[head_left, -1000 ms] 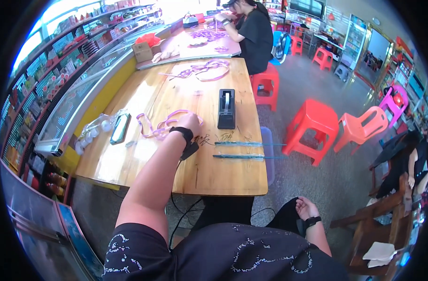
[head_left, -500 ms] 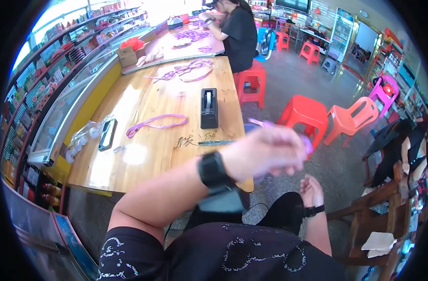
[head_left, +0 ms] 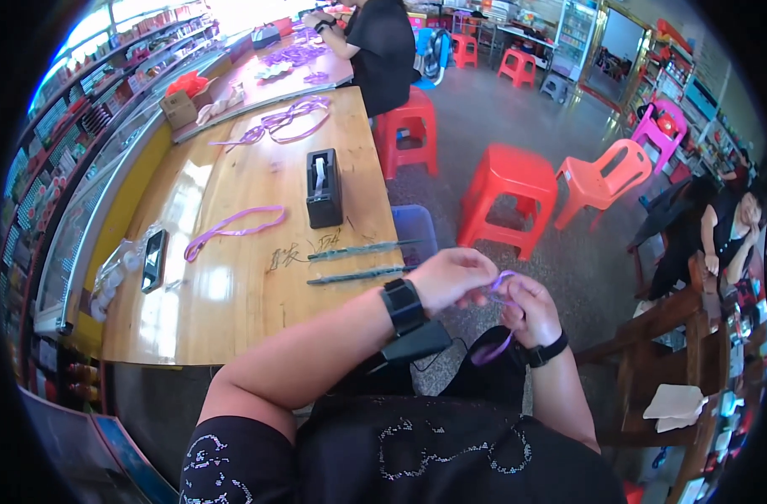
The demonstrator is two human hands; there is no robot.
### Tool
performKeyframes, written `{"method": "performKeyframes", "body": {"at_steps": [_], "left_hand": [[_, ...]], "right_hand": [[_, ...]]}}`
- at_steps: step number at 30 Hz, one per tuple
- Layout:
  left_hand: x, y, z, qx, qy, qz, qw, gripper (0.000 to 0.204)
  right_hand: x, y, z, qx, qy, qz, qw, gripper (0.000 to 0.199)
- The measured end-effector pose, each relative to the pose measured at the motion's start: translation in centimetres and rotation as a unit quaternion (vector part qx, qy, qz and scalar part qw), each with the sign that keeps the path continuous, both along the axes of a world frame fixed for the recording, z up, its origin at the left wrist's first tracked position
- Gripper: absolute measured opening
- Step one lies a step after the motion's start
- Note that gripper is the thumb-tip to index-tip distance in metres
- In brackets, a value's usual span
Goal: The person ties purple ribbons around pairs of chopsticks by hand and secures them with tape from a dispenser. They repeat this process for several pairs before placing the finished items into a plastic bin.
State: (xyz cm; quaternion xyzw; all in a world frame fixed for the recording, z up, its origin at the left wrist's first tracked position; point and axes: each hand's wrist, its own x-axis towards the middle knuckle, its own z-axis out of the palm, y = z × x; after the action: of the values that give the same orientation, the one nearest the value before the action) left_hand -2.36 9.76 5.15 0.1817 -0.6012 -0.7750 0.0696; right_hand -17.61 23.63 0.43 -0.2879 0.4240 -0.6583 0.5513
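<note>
Off the table's right edge, above my lap, my two hands meet at a narrow purple ribbon [head_left: 493, 352]. My left hand [head_left: 455, 280] pinches it with curled fingers from the left. My right hand [head_left: 531, 311] has its thumb and fingers closed on it, and a loop of ribbon hangs below that hand. The fingers partly hide where the ribbon runs between them. On the wooden table [head_left: 241, 181], nearest my left hand, lie two slim dark green strips [head_left: 354, 275]. A black tape dispenser [head_left: 324, 195] stands farther back.
A purple ribbon loop [head_left: 232, 228], a phone [head_left: 153, 260] and a clear plastic bag [head_left: 113, 281] lie leftward on the table; more ribbon [head_left: 287, 118] lies farther back. A blue bin [head_left: 415, 231] and red stool [head_left: 509, 197] stand to the right. A co-worker [head_left: 379, 55] sits beyond.
My left hand has come down from its raised spot, and my right hand has risen from beside my leg to meet it at the ribbon. The view has turned rightward.
</note>
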Motion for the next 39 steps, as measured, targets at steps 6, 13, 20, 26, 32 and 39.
{"method": "performKeyframes", "body": {"at_steps": [6,13,20,26,32,39], "left_hand": [[1.9,-8.4,-2.3,-0.193,0.005,0.186,0.964,0.016],[2.3,-11.3,-6.1,-0.37,-0.01,0.251,0.894,0.014],[2.1,-10.2,-5.3,-0.444,-0.035,0.202,0.872,0.014],[2.1,-10.0,-5.0,-0.451,-0.032,0.182,0.873,0.017],[2.0,-10.0,-5.2,-0.466,-0.019,0.174,0.867,0.022],[1.7,-9.8,-5.6,-0.584,0.042,0.171,0.792,0.026]], "right_hand": [[-3.5,-4.3,-1.8,0.063,0.198,-0.086,0.974,0.01],[-3.0,-9.6,-0.3,0.086,0.23,0.032,0.969,0.013],[-1.9,-14.4,0.2,0.05,0.11,0.122,0.985,0.013],[-2.7,-16.8,-3.3,0.107,0.11,0.112,0.982,0.013],[-1.3,-16.6,-6.5,0.114,0.065,0.077,0.988,0.011],[1.9,-15.1,-7.2,0.085,0.084,0.053,0.991,0.011]]}}
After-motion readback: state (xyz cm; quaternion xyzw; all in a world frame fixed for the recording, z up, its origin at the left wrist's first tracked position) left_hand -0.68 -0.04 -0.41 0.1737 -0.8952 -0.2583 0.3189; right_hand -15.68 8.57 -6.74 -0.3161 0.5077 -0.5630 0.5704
